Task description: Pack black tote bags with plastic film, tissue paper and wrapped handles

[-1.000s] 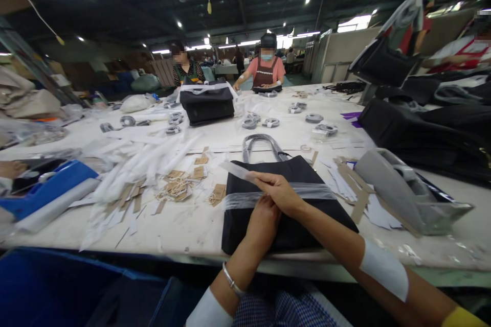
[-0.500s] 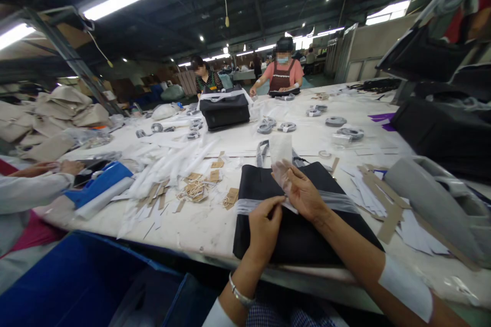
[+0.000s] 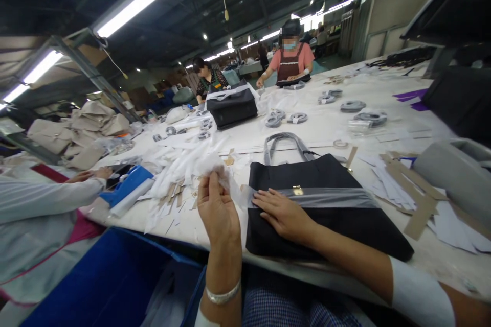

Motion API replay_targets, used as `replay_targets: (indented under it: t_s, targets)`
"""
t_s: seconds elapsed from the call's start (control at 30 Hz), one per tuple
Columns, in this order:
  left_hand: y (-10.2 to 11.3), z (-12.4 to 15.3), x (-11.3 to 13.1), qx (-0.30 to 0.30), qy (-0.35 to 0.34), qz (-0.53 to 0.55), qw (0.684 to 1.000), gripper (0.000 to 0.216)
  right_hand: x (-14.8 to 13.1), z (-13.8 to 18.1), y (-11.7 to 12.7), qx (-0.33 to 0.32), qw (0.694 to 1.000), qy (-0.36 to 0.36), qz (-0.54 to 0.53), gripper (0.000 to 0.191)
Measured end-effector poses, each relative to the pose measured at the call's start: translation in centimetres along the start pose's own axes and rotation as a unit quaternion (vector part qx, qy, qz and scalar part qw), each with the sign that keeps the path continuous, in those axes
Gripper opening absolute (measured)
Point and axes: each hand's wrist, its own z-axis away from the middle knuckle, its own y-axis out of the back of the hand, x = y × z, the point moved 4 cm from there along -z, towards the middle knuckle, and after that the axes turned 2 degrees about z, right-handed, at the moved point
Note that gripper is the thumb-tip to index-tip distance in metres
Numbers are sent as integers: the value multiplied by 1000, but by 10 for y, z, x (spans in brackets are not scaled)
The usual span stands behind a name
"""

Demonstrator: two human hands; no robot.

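A black handbag [image 3: 326, 235] lies on the white table, its grey-wrapped handles [image 3: 286, 138] pointing away from me. Around its body runs a translucent white band [image 3: 345, 197], and a gold clasp [image 3: 297, 190] shows at the band's upper edge. My right hand [image 3: 286, 214] rests flat on the bag's left part, fingers stretched out over the band. To the left of the bag, my left hand [image 3: 220, 209] is raised and pinches a crumpled piece of thin white wrapping sheet [image 3: 215, 163]. A translucent strip reaches from near that hand to the bag's left edge.
White strips [image 3: 174, 171] and brown tags lie to the left. Cardboard and paper strips [image 3: 418, 214] lie to the right, beside a grey moulded object [image 3: 456, 179]. A blue bin [image 3: 115, 276] stands below the table edge. Co-workers sit across and to the left; another black bag [image 3: 232, 107] stands farther back.
My left hand has moved left and up, off the bag, with the white sheet. My right hand has let go of the sheet and now lies flat on the bag. The clasp is uncovered.
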Motion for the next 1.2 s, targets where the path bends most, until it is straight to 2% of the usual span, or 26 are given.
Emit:
replay_targets:
  t_s: [0.1, 0.2, 0.3, 0.4, 0.5, 0.6, 0.67, 0.7, 0.77, 0.87, 0.97, 1.03, 1.1, 1.17, 1.2]
  targets:
    - [-12, 21, -27, -109, 28, -69, 991, 17, -7, 2, -5, -28, 999, 25, 32, 56]
    - [-25, 47, -69, -276, 86, -193, 938, 21, -8, 7, -9, -24, 999, 41, 25, 55]
    - [-29, 61, -104, -416, 97, -321, 845, 16, -4, 13, -15, -33, 998, 32, 42, 50]
    - [-31, 63, -118, -521, 39, -425, 739, 23, -3, 18, -21, -69, 994, 11, 85, 49]
    - [-36, 63, -120, -593, -6, -483, 644, 27, -4, 19, -20, -77, 993, -20, 85, 53]
    - [-45, 65, -117, -654, -36, -508, 559, 29, -5, 17, -16, -68, 994, -38, 75, 67]
    - [-51, 68, -115, -687, -53, -513, 512, 29, -8, 14, -16, -69, 993, -49, 81, 72]
    - [-53, 68, -115, -696, -60, -513, 498, 28, -10, 14, -17, -68, 992, -58, 87, 73]
    - [-54, 69, -114, -703, -70, -511, 490, 26, -19, 13, -22, -64, 990, -79, 99, 66]
    - [-47, 69, -114, -698, -84, -500, 505, 25, -44, 19, -28, -69, 986, -99, 116, 55]
    - [-30, 72, -116, -707, -97, -462, 527, 31, -82, 34, -17, -95, 992, 23, 80, 39]
    - [-17, 74, -118, -714, -115, -433, 538, 35, -96, 49, 8, -69, 991, 102, 49, 24]
    - [-6, 79, -122, -723, -143, -423, 527, 37, -86, 63, 43, 13, 994, 92, 56, 23]
    - [1, 85, -126, -726, -170, -429, 510, 40, -60, 76, 75, 89, 990, 53, 93, 25]
    - [2, 87, -127, -725, -181, -432, 504, 42, -43, 81, 87, 105, 988, 27, 114, 27]
